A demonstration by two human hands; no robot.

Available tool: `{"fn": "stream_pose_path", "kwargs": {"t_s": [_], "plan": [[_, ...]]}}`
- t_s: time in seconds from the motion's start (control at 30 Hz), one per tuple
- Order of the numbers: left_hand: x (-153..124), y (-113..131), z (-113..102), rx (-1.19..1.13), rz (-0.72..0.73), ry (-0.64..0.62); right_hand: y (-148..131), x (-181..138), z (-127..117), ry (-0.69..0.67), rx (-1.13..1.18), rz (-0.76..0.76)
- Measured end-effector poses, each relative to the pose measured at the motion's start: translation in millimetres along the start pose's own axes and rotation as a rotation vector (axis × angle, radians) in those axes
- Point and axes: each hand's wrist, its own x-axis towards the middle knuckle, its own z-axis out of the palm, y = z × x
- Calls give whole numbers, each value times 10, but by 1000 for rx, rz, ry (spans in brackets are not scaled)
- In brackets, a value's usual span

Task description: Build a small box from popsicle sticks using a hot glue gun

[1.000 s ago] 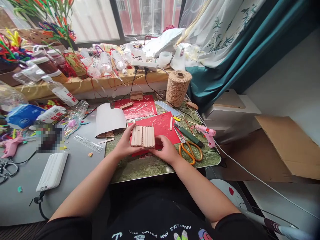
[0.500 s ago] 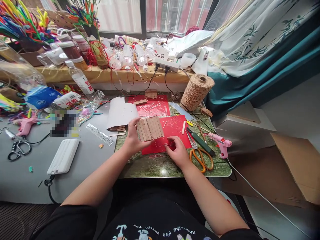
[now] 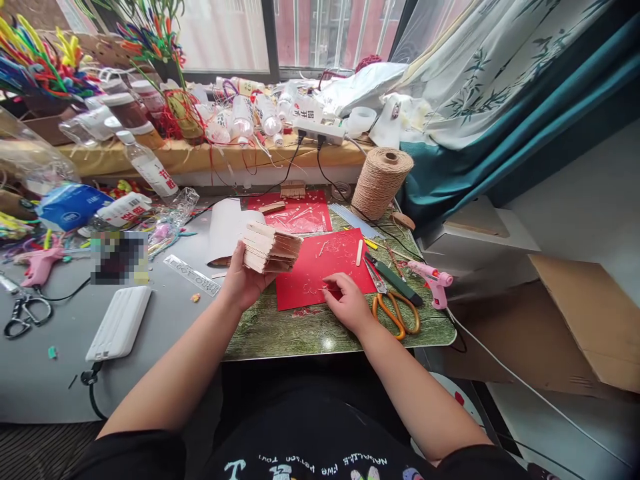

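My left hand (image 3: pixel 245 285) is closed round a small block built of wooden craft sticks (image 3: pixel 270 248), held tilted above the table with its layered stick edges showing. My right hand (image 3: pixel 347 303) hovers over the red sheet (image 3: pixel 305 277), thumb and fingertips pinched together; whatever is between them is too small to name. Thin pale strands and scraps lie on the sheet near those fingers. A single craft stick (image 3: pixel 359 253) rests at the sheet's right side. Orange-handled scissors (image 3: pixel 397 313) and a dark green utility knife (image 3: pixel 397 283) lie right of my right hand.
A pink glue gun (image 3: pixel 434 283) sits at the table's right edge, its cord trailing down. Behind stand a twine spool (image 3: pixel 383 183) and a second red sheet (image 3: pixel 295 213). A white power bank (image 3: pixel 120 323), a stencil ruler (image 3: pixel 193 275) and another glue gun (image 3: pixel 41 263) lie left.
My left hand has turned the craft-stick block from its flat slatted face to its layered edges, shifting slightly left. My right hand stays pinched over the red sheet. The view has swung slightly right.
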Motion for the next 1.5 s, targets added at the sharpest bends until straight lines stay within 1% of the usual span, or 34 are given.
{"fn": "stream_pose_path", "kwargs": {"t_s": [0.07, 0.1, 0.17, 0.27, 0.37, 0.47, 0.57, 0.67, 0.77, 0.9, 1.03, 1.13, 1.23, 1.37, 1.4, 1.47, 1.5], "plan": [[-15, -25, -1, 19, -15, -24, -11, 4, -9, -10, -25, -11], [-9, -44, -12, 58, 13, -20, -19, 7, -14, -14, -34, -16], [24, -87, -53, 209, 133, 20, -37, 13, -25, -19, -45, -25], [90, -144, -141, 543, 342, 96, -58, 22, -37, -18, -53, -37], [130, -195, -199, 801, 467, 126, -68, 25, -46, -11, -51, -36], [133, -260, -197, 970, 555, 106, -73, 21, -53, -14, -52, -31], [117, -324, -176, 1163, 640, 55, -82, 17, -59, -14, -53, -36], [110, -361, -179, 1298, 681, 17, -91, 19, -64, -6, -51, -47], [123, -380, -209, 1300, 673, -19, -94, 27, -69, -2, -61, -56], [142, -408, -260, 1202, 659, -93, -102, 26, -72, 3, -63, -65], [148, -412, -290, 1224, 672, -107, -119, 2, -76, 53, 7, -36], [162, -384, -275, 1177, 634, -131, -120, -12, -80, 81, 47, -7], [186, -343, -235, 1131, 604, -199, -104, -14, -78, 73, 50, 3], [179, -237, -259, 1207, 568, -281, -82, -11, -68, 66, 51, 12], [162, -182, -295, 1213, 580, -284, -80, -11, -66, 68, 53, 16], [109, -17, -408, 1222, 639, -229, -79, -13, -62, 72, 59, 22], [77, 90, -481, 1240, 683, -144, -79, -14, -60, 72, 62, 23]]}}
